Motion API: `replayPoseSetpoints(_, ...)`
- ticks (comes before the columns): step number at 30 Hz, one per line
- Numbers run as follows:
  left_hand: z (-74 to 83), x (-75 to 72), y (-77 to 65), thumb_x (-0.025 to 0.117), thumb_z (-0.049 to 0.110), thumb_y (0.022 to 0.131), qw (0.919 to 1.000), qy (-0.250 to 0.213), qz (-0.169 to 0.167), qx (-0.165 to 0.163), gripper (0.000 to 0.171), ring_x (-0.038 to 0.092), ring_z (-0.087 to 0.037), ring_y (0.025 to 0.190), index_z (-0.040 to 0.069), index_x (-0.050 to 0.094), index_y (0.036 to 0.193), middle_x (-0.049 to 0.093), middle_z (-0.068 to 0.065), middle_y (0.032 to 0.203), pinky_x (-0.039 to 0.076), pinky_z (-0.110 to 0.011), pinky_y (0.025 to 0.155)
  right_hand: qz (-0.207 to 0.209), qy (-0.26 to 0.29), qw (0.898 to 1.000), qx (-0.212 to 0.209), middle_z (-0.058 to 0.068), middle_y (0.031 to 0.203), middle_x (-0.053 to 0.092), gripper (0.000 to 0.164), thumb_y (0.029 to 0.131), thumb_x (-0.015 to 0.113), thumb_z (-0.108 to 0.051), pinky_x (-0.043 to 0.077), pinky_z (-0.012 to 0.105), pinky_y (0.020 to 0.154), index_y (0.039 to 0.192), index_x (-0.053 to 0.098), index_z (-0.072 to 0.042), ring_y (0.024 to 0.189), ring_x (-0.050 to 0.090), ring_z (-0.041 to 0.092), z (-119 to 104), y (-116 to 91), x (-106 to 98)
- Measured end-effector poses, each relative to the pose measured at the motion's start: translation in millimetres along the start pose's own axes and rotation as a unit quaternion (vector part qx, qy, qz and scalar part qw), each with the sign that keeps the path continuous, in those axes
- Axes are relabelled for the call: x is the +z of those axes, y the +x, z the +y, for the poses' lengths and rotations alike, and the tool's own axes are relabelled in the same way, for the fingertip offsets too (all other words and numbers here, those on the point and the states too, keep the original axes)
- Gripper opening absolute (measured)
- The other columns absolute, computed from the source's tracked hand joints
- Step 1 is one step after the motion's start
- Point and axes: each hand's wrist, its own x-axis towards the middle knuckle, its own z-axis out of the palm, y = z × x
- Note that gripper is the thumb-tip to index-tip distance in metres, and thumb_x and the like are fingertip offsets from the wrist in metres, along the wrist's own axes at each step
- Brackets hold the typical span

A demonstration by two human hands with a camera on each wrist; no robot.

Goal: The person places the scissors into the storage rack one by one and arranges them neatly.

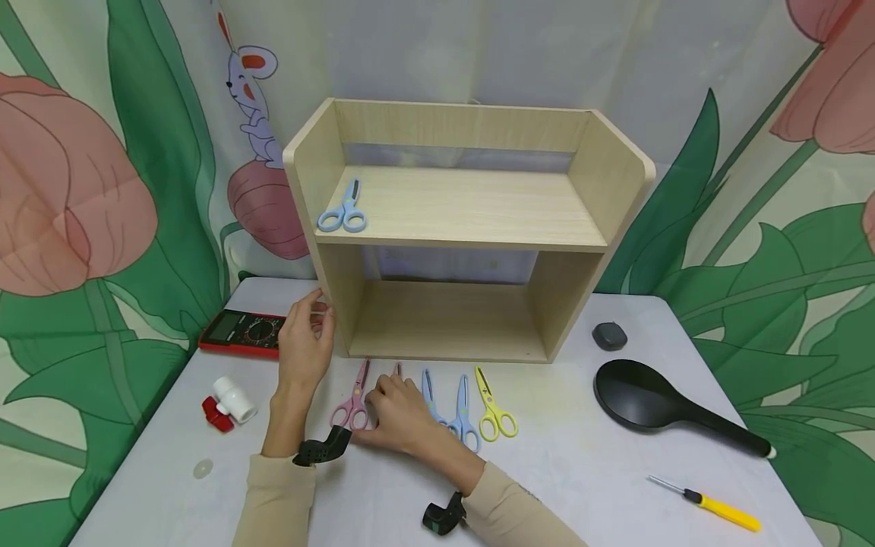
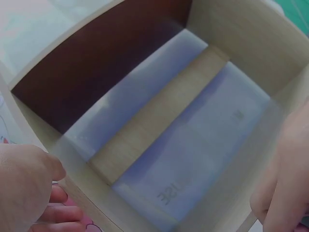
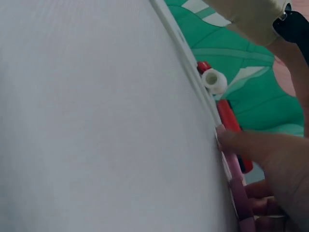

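I see printed cloth (image 1: 410,53) hanging behind a white table (image 1: 581,471), its middle stretch pale and greyish, its sides covered with big pink tulips (image 1: 75,190) and green leaves (image 1: 150,137). I make out a cartoon rabbit (image 1: 256,125) above a rounded pink bloom (image 1: 270,209), under soft light.

Pale wooden 2-tier shelf (image 1: 472,207): front access through lower bay | Passage: white tabletop (image 1: 554,433) between yellow scissors (image 1: 489,404) and black rounded ladle (image 1: 632,399) | Obstacles: red-and-black rectangular multimeter (image 1: 241,330) near shelf's left side; light-blue scissors (image 1: 348,210), upper tier left
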Motion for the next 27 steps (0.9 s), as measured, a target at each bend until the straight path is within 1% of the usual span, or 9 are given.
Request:
replayPoseSetpoints(4,0.4,-0.4,0.5,0.062,0.016,0.099,1.0,0.004,0.0,0.004,0.04,0.07,-0.034,0.096,0.002,0.055,0.136,0.063,-0.023,0.112,0.061,-0.046,0.085,0.012,0.001,1.0,-0.004,-0.006,0.085,0.056,0.039,0.076,0.076,-0.057,0.04,0.024,0.066,0.084,0.071,-0.018,0.077,0.051,0.011,-2,0,2)
replayPoseSetpoints(7,0.5,-0.6,0.8,0.061,0.015,0.099,1.0,0.005,0.0,0.007,0.04,0.07,-0.034,0.096,0.001,0.055,0.136,0.063,-0.023,0.112,0.061,-0.046,0.085,0.018,-0.002,1.0,-0.011,-0.007,0.081,0.055,0.033,0.075,0.077,-0.051,0.039,0.023,0.064,0.077,0.067,-0.019,0.074,0.05,0.01,-3,0,2)
replayPoseSetpoints(12,0.4,-0.8,0.6,0.061,0.015,0.099,1.0,0.001,-0.002,0.004,0.04,0.07,-0.034,0.096,0.002,0.055,0.136,0.063,-0.023,0.112,0.061,-0.046,0.086,0.024,-0.013,1.0,-0.011,-0.006,0.077,0.054,0.031,0.07,0.079,-0.045,0.037,0.023,0.061,0.071,0.062,-0.019,0.069,0.048,0.01,-4,-1,1)
replayPoseSetpoints(15,0.2,-1.0,-0.3,0.061,0.016,0.1,1.0,0.001,-0.005,-0.002,0.041,0.07,-0.035,0.097,0.002,0.055,0.137,0.063,-0.023,0.113,0.061,-0.046,0.086,0.022,-0.008,1.0,-0.001,-0.006,0.075,0.053,0.029,0.069,0.078,-0.043,0.039,0.023,0.058,0.071,0.061,-0.019,0.063,0.047,0.008,-4,-1,-2)
replayPoseSetpoints(20,0.4,-1.5,-0.9,0.061,0.017,0.1,0.9999,0.001,-0.009,-0.007,0.042,0.069,-0.035,0.098,0.002,0.054,0.138,0.063,-0.023,0.114,0.06,-0.047,0.087,0.014,0.008,1.0,0.017,-0.008,0.072,0.054,0.023,0.071,0.074,-0.038,0.041,0.023,0.049,0.074,0.061,-0.019,0.056,0.046,0.004,-5,-2,-7)
replayPoseSetpoints(23,0.5,-1.6,-0.8,0.06,0.017,0.1,0.9999,0.001,-0.009,-0.008,0.042,0.069,-0.035,0.098,0.002,0.054,0.138,0.063,-0.023,0.114,0.06,-0.047,0.088,0.015,0.016,1.0,0.018,-0.008,0.069,0.054,0.021,0.071,0.073,-0.034,0.041,0.024,0.046,0.074,0.059,-0.018,0.054,0.045,0.004,-8,-3,-9)
replayPoseSetpoints(27,-0.2,-1.1,-0.5,0.061,0.017,0.1,0.9999,0.001,-0.008,-0.008,0.041,0.07,-0.034,0.098,0.002,0.054,0.137,0.063,-0.023,0.113,0.06,-0.046,0.087,0.022,0.017,0.999,0.017,-0.006,0.066,0.052,0.019,0.072,0.072,-0.028,0.042,0.026,0.045,0.073,0.058,-0.015,0.053,0.044,0.006,-11,-4,-10)
